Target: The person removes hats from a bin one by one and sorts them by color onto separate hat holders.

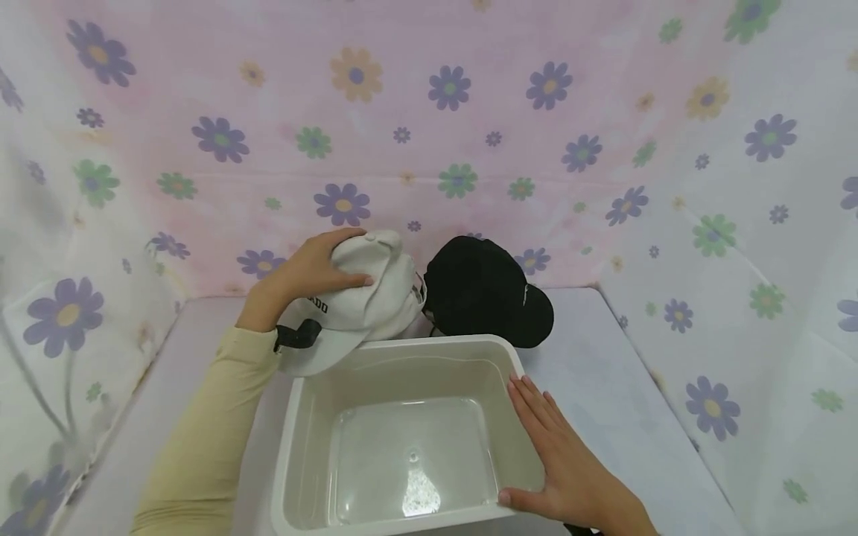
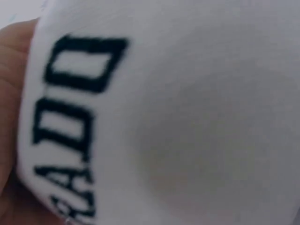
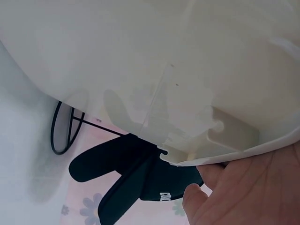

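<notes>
My left hand (image 1: 311,272) grips the crown of a white baseball cap (image 1: 358,298), thumb on the near side and fingers over the top. Dark letters (image 2: 70,117) on the cap's front fill part of the left wrist view, and its brim points toward me over the back left corner of a white plastic bin (image 1: 398,346). My right hand (image 1: 570,461) rests on the bin's right rim with straight fingers, the thumb spread toward the front. Inside, the bin holds nothing. A black cap (image 1: 476,290) sits behind it, right of the white one.
In the right wrist view, two black brims (image 3: 126,187) show below the bin's wall, beside a black wire loop (image 3: 68,131). Flowered cloth (image 1: 415,149) walls in the pale tabletop (image 1: 576,372) at the back and both sides.
</notes>
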Available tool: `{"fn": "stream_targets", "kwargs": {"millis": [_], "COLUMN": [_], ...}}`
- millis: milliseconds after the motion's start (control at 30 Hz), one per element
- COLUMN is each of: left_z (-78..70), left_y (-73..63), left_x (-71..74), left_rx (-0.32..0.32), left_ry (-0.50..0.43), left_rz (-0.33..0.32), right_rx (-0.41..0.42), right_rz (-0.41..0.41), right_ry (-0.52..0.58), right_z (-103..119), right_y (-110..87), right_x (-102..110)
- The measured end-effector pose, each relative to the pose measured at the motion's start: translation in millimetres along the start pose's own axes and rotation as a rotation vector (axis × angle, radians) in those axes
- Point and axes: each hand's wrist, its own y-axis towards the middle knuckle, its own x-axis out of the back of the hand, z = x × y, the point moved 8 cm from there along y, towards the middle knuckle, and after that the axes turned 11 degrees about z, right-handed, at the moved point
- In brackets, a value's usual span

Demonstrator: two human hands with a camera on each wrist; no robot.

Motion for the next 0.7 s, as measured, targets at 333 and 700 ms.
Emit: {"fn": "stream_targets", "kwargs": {"millis": [333, 700], "left_z": [8.4, 31.9], "left_y": [-23.7, -68.3], "left_x": [10.6, 16.6], "left_rx": [-0.007, -0.024], "left_ry": [-0.136, -0.308], "left_rz": [-0.038, -0.206], "right_rx": [0.015, -0.047], "right_rz": [0.026, 0.354], "right_ry": [0.002, 0.091], "right_z": [0.9, 15.9], "right_y": [-1.2, 25.3], "right_x": [0.5, 43.1]}}
